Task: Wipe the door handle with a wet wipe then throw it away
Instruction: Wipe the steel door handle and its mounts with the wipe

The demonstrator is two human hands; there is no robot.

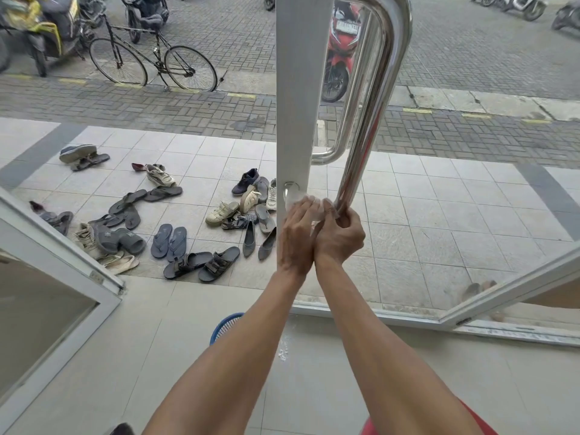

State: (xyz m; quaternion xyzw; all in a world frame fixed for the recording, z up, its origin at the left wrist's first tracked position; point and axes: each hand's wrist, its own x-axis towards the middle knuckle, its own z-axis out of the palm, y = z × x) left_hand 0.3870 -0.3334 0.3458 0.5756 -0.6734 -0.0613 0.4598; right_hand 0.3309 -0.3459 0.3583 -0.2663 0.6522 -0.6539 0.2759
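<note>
Both hands work at the bottom of the door handle (373, 105). The right hand (340, 233) closes around the bar; the left hand (296, 237) presses the wet wipe (306, 204) against the lower bend. Wrapping the wipe fully around would clean best.

You're standing at the entrance of a building that opens onto a street: a glass door (408, 215) with a steel pull handle (373, 120), a heap of shoes and sandals (175, 227) on the tiled porch (439, 215), a bicycle (150, 58) and motorbikes (339, 51) parked on brick paving (470, 58).
</note>
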